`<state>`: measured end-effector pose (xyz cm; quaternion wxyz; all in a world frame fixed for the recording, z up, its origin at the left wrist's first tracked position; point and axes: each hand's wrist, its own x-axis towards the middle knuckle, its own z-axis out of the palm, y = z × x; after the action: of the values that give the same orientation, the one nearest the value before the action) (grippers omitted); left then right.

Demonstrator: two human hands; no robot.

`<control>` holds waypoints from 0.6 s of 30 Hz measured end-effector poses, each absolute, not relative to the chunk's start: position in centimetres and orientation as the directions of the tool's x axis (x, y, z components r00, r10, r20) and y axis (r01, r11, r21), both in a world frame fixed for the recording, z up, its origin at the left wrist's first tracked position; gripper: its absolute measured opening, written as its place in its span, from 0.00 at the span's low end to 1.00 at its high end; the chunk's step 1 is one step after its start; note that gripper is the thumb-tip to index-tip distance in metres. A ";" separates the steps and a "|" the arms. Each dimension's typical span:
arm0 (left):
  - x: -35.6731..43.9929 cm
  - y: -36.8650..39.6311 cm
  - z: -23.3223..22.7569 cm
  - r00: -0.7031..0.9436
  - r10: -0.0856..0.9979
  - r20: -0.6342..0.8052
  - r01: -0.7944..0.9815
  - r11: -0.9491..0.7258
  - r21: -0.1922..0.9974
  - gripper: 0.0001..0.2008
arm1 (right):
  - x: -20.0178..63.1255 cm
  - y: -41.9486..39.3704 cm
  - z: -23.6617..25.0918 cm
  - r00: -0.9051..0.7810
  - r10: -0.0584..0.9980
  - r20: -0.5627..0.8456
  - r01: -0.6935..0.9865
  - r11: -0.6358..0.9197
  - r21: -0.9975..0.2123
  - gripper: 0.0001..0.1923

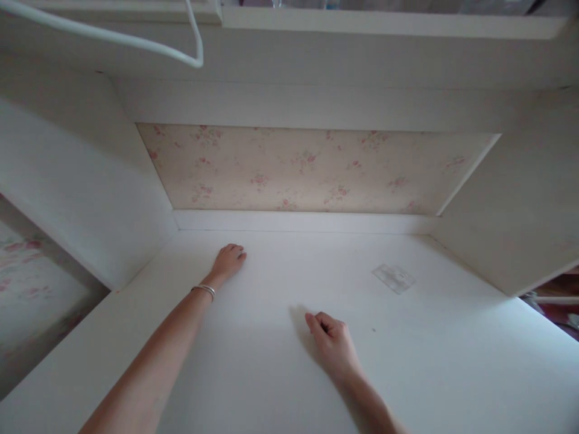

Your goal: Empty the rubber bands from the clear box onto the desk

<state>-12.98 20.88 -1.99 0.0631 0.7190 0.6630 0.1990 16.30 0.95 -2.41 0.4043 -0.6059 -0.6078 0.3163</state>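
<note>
Head view, looking down into a white recess with a floral back panel [312, 172] and white side walls.

Left hand [228, 260]: reaches far into the recess, palm down, fingers curled loosely and resting on the counter [271, 374] close to the rear ledge. It grips nothing. A thin bracelet [204, 291] sits at the wrist.

Right hand [332, 343]: nearer, roughly mid-counter, fingers bent under into a loose fist, knuckles or fingertips touching the surface. Whether anything small is pinched inside the fingers cannot be told; nothing shows.

Only loose-looking item on the counter: a small clear plastic patch [393, 278], lying flat, far and to the right of the right hand, apart from it and well apart from the left hand.

Handling judgement: the patch looks thin, light and somewhat flexible. It sits flush with the surface, possibly stuck down, so there is no raised body to grasp. A corner or edge lifted with a fingernail seems the likely purchase; pulling from the middle would give nothing. If brittle, it may crack on sharp bending.

The counter itself is rigid, smooth and painted, probably a little slick under the palms.

A white hanger [136, 42] hangs at top left, out of reach of both hands.
</note>
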 end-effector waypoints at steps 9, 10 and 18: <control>-10.6 15.2 -1.5 -0.003 0.968 0.252 0.848 -0.131 0.513 0.09 | 16.3 1.0 -2.5 0.052 0.992 0.117 0.485 0.077 -0.871 0.24; -10.1 14.3 -1.5 -0.008 0.970 0.245 0.830 -0.130 0.542 0.09 | 16.4 1.0 -2.6 0.050 0.991 0.125 0.483 0.086 -0.871 0.24; -6.1 9.7 -0.6 -0.085 0.966 0.244 0.654 -0.130 0.745 0.15 | 16.5 0.9 -2.6 0.019 0.994 0.104 0.427 0.086 -0.900 0.25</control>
<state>-6.13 9.72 -0.62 0.2022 0.6454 0.6276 0.3856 16.46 0.93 -2.60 0.4131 -0.5820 -0.6104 0.3437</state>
